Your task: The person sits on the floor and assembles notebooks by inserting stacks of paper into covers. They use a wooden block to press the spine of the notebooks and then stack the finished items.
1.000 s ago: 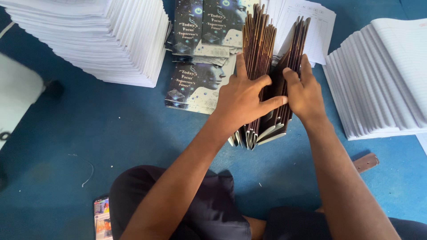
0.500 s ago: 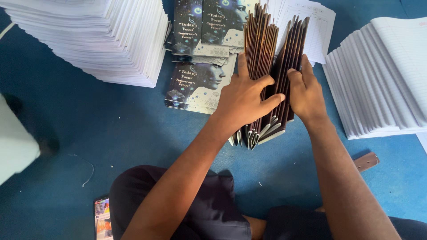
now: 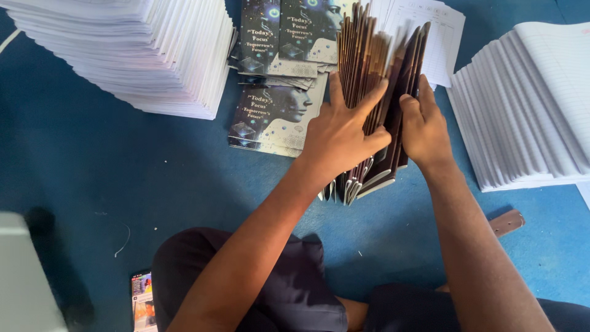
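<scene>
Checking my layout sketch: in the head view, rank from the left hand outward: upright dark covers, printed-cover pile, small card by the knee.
1. upright dark covers: under the left hand.
2. printed-cover pile: just beside it.
3. small card: far below.

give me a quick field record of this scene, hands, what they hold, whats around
left hand: pressed on a bundle of dark folded covers standing on edge, fingers spread between them
right hand: grips the same bundle from the other side
beside bundle: printed covers lying flat
far left: stack of white pages
far right: stack of ruled pages
surface: blue floor
</scene>
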